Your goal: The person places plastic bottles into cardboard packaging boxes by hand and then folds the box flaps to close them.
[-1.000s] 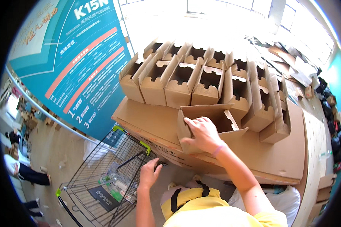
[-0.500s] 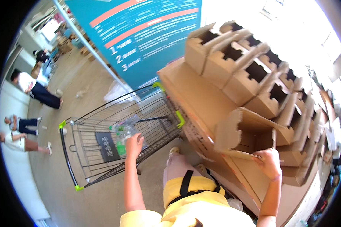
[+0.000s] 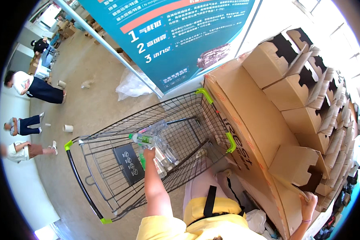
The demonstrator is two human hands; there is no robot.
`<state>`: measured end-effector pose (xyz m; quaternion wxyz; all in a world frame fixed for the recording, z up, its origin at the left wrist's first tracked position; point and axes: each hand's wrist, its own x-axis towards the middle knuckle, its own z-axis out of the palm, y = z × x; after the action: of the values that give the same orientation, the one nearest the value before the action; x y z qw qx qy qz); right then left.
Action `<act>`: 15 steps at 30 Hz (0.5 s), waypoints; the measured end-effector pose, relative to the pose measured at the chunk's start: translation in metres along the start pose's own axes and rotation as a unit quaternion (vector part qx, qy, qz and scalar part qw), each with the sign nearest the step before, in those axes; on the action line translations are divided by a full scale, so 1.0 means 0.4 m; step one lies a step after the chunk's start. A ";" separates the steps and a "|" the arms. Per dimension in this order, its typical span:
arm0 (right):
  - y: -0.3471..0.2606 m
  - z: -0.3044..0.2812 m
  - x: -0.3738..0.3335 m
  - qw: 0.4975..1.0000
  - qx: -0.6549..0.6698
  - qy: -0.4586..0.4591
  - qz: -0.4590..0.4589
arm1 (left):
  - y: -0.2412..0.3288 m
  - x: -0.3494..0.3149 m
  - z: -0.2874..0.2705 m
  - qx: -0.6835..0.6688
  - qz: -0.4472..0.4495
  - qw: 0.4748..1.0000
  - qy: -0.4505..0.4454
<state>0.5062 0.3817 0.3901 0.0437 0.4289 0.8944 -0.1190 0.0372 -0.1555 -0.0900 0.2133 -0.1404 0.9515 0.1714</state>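
My left hand point(image 3: 149, 153) is down in the black wire shopping cart point(image 3: 108, 132), its fingers closed at a clear plastic bottle point(image 3: 143, 139) with a green label and cap. The bottle lies tilted across the top of my fingers, which are partly hidden. Several other clear bottles point(image 3: 168, 154) lie beside it in the cart. My right hand point(image 3: 308, 201) grips the edge of an open cardboard box point(image 3: 294, 162) with notched, cut-out sides. That box stands at the near end of the large carton, against the rows of similar boxes point(image 3: 280, 90).
The large carton point(image 3: 260, 124) runs along my right, against the cart's end. A blue banner point(image 3: 176, 44) on a pole stands ahead. Plastic film point(image 3: 134, 84) and cardboard tubes point(image 3: 68, 128) lie on the floor. Several people point(image 3: 40, 88) are at the far left.
My left hand has gone down among the bottles and closed on one. My view has shifted, so the cart and boxes sit lower and farther right. My right hand still grips the box.
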 end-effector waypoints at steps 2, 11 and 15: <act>-0.001 -0.001 -0.002 1.000 0.001 0.009 -0.009 | -0.056 0.083 0.051 -0.059 -0.050 0.996 0.050; 0.019 -0.012 -0.013 0.986 -0.155 0.053 -0.015 | -0.014 0.258 0.140 -0.353 -0.289 0.887 0.069; 0.068 -0.017 0.002 0.988 -0.149 0.020 0.015 | -0.062 0.268 0.178 -0.485 -0.297 0.811 0.136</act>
<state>0.5270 0.4004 0.3916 0.0911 0.4329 0.8965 0.0253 -0.0222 -0.1713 -0.2058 0.0269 -0.5233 0.6762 0.5178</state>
